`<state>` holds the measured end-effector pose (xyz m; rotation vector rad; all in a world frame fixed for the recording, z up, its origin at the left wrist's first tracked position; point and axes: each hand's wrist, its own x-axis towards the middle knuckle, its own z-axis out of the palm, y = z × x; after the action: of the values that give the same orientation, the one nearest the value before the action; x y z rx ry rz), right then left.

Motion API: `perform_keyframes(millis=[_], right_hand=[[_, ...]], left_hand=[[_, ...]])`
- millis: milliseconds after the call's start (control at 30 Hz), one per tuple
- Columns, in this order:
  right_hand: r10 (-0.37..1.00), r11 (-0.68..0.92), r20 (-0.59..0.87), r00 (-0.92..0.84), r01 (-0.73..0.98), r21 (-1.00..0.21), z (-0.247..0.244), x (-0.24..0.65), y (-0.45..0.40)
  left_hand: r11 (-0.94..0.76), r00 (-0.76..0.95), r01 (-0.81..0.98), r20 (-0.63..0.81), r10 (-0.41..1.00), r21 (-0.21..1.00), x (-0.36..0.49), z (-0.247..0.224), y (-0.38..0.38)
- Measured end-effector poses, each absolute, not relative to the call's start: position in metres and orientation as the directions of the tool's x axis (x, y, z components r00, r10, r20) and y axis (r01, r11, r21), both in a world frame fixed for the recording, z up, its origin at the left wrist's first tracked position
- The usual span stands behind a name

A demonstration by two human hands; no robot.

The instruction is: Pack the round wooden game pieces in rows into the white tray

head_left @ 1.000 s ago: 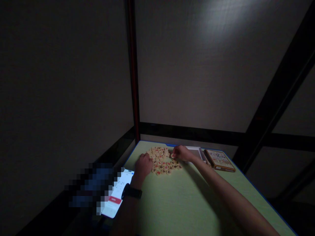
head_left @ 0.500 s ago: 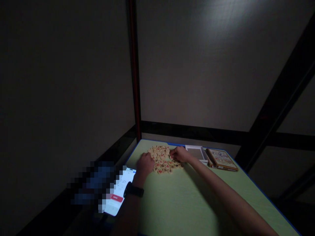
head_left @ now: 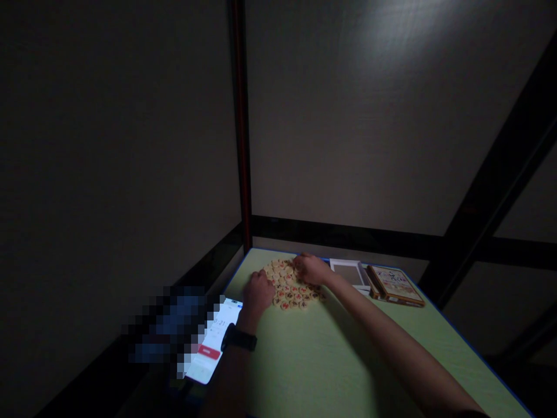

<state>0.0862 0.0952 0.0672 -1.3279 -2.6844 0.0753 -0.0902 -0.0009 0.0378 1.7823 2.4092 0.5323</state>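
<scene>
Round pieces, many with red or dark marks, lie in a tight cluster toward the far end of the table. The left hand is at their left edge, fingers curled; the right hand reaches over their far right side, fingers bent down. Whether either pinches a piece, I cannot tell. Right of them sit a white tray and a box; a lit phone is beside the left wrist's black watch.
</scene>
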Motion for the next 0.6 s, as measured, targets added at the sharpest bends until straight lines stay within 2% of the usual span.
perform_keyframes(millis=[267, 600], right_hand=[[0.729, 0.684, 0.011, -0.685, 0.726, -0.074, 0.067, 0.074, 0.101], [0.699, 0.714, -0.013, -0.715, 0.699, -0.036, 0.067, 0.061, 0.092]], left_hand=[[0.264, -0.328, 0.889, 0.117, 0.937, 0.374, -0.092, 0.032, 0.004], [0.273, -0.331, 0.899, 0.124, 0.935, 0.343, -0.092, 0.031, 0.003]])
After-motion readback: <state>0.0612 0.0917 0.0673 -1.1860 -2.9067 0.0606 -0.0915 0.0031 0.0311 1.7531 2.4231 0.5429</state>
